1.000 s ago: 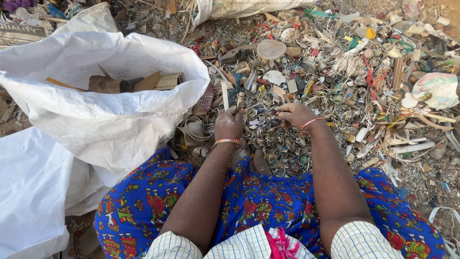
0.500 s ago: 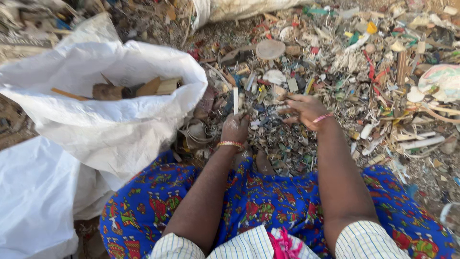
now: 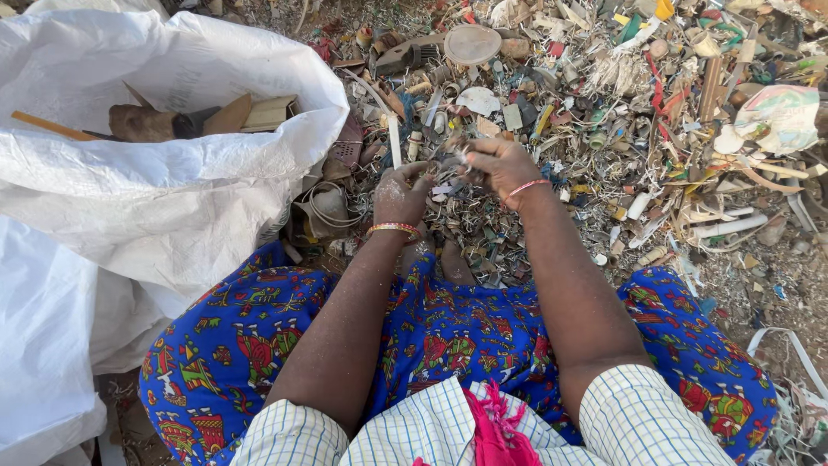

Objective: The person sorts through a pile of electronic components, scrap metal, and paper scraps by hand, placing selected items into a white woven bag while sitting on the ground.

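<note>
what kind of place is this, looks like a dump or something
Likely an outdoor scrap-sorting spot. Mixed plastic scraps cover the bare ground, a big white sack holds collected pieces, and the left hand and right hand pick through the litter.

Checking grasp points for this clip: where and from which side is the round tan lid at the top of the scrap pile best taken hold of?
Grip the round tan lid by its near rim, coming from above on the person's side. It lies flat, face up, on the scrap pile, and that edge looks free, while its left side butts against darker pieces. Both hands are busy lower down: left hand, right hand.
</note>
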